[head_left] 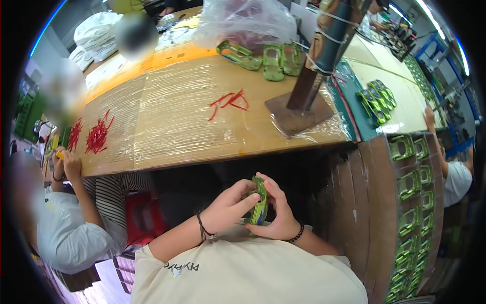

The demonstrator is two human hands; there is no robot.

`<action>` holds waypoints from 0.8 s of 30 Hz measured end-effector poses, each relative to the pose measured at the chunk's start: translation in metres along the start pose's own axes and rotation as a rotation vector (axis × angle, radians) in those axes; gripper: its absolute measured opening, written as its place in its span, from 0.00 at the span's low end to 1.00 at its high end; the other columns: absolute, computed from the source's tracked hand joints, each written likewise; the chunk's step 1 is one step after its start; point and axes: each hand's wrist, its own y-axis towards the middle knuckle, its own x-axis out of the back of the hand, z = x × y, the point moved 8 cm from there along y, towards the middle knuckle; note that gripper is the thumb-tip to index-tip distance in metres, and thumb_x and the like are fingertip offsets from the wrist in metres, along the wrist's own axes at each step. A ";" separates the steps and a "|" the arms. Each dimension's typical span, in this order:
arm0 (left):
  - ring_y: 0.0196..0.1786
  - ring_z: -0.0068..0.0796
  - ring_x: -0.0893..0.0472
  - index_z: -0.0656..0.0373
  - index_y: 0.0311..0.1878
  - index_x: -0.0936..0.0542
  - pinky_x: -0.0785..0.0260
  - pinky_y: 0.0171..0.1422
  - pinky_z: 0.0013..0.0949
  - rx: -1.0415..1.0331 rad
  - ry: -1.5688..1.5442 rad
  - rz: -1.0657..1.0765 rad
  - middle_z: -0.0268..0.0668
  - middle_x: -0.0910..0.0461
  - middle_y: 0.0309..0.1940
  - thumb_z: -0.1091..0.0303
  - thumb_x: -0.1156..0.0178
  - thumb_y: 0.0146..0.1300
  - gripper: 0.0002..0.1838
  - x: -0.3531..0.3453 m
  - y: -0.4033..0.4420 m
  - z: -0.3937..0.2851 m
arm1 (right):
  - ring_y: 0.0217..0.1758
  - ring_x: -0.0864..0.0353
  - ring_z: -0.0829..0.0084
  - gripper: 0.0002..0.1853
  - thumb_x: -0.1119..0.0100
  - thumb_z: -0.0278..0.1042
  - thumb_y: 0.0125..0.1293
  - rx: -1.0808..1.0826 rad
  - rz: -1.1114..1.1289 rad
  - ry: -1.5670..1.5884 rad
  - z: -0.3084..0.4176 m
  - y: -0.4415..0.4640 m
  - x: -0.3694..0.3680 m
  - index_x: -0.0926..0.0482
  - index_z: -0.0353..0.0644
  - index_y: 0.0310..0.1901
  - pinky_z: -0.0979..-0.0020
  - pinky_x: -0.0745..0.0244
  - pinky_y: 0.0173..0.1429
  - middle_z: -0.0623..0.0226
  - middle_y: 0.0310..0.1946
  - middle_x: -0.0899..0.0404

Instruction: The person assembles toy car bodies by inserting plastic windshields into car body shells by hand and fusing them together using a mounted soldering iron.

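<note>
Fingers (246,186) of our left hand (232,201) and right hand (280,210) are gripping one green frame (259,203) between them, and we are holding it in front of our cream shirt (243,276), apart from the near edge of the tabletop (187,144). Beyond it, a few red strips (236,97) are lying there, a metal post (321,55) is standing to their right, and more green frames (274,74) are resting beside a clear plastic bag (243,23), while at our left a co-worker's hand (72,164) is grasping something yellow (60,155).
</note>
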 end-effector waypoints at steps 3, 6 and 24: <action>0.52 0.25 0.23 0.67 0.66 0.35 0.28 0.55 0.31 0.030 -0.059 0.053 0.39 0.23 0.50 0.65 0.47 0.72 0.24 -0.005 0.011 -0.010 | 0.69 0.36 0.67 0.59 0.21 0.28 0.47 -0.005 -0.056 0.265 -0.004 0.005 0.012 0.55 0.50 0.75 0.65 0.34 0.67 0.53 0.75 0.50; 0.55 0.26 0.24 0.65 0.74 0.44 0.27 0.54 0.30 0.124 -0.095 0.135 0.38 0.24 0.53 0.73 0.46 0.69 0.33 -0.010 0.025 -0.019 | 0.72 0.38 0.66 0.62 0.22 0.30 0.48 -0.201 -0.241 0.794 -0.018 0.007 0.027 0.60 0.52 0.77 0.59 0.35 0.69 0.58 0.74 0.47; 0.53 0.21 0.24 0.65 0.76 0.49 0.26 0.51 0.26 -0.083 -0.312 0.239 0.37 0.26 0.59 0.67 0.44 0.71 0.36 -0.031 0.064 -0.057 | 0.58 0.24 0.60 0.52 0.30 0.47 0.58 -0.221 -0.354 1.085 0.001 0.049 0.069 0.57 0.52 0.75 0.61 0.13 0.36 0.56 0.67 0.39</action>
